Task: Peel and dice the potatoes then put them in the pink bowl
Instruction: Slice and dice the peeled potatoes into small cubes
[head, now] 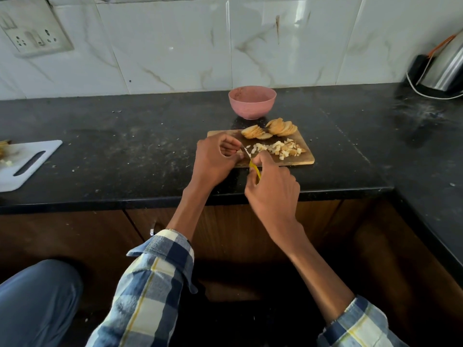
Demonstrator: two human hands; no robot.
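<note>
A wooden cutting board (302, 159) lies on the black counter. At its far edge sit two fanned stacks of unpeeled potato slices (271, 128). A heap of diced potato (279, 149) covers the board's middle. Behind the board stands the pink bowl (251, 108); its inside looks empty. My right hand (273, 191) grips a yellow-handled knife (255, 171) whose blade points up-left over the board's near left part. My left hand (215, 159) rests on the board's left end with its fingers curled beside the blade. Whatever is under those fingers is hidden.
A white plastic cutting board (27, 166) with some scraps lies at the counter's left edge. A steel kettle (446, 68) with a cord stands in the back right corner. A wall socket (35, 38) is at upper left. The counter's front edge runs just below my hands.
</note>
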